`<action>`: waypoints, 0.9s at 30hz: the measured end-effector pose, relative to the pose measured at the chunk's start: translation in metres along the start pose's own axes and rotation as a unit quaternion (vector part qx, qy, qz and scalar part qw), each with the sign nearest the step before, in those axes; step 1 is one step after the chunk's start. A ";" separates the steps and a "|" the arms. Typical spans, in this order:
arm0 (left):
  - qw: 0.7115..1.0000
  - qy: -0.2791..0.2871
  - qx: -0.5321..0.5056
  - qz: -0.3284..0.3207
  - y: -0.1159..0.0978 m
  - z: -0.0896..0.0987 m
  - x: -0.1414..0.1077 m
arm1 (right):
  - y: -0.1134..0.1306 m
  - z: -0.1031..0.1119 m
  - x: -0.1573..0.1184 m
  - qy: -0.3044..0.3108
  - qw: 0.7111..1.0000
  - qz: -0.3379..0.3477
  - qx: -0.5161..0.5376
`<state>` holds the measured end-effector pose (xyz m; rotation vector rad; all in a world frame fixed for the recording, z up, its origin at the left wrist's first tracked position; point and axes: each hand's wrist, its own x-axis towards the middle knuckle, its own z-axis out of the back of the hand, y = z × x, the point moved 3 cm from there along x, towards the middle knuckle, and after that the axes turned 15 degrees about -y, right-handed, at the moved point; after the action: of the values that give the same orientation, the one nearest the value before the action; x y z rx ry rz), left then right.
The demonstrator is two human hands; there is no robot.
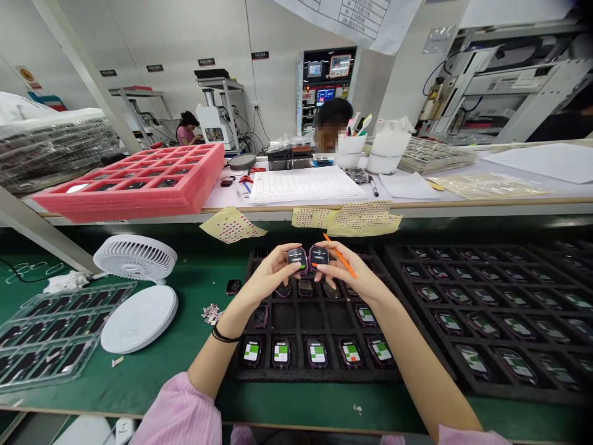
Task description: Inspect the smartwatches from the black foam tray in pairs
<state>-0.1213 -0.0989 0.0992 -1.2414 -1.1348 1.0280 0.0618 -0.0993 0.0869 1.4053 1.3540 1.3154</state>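
Two small watch-like devices with lit dark screens are held side by side above a black foam tray (296, 372). My left hand (277, 270) is closed around the left device (297, 258), its thumb at the lower part of the screen. The right device (319, 256) is gripped in my right hand (347, 272), which also has an orange stick (340, 255) lying across its fingers. Below them, the tray's front row holds several devices with green and white screens, such as one device (317, 352). Some middle compartments hold nothing.
A second black tray (451, 371) of devices lies to the right. At the left are a white fan (139, 318), clear plastic trays (55, 334) and small scraps (212, 314). Pink foam trays (185, 199) and papers (301, 184) rest on the shelf. People sit beyond.
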 end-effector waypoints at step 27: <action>0.996 -0.047 0.046 -0.053 -0.004 0.001 -0.001 | -0.002 -0.003 0.000 -0.028 0.998 0.003 -0.048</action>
<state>-0.1221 -0.1002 0.1033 -1.0583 -1.1990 1.0556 0.0584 -0.0990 0.0854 1.3728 1.2343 1.3178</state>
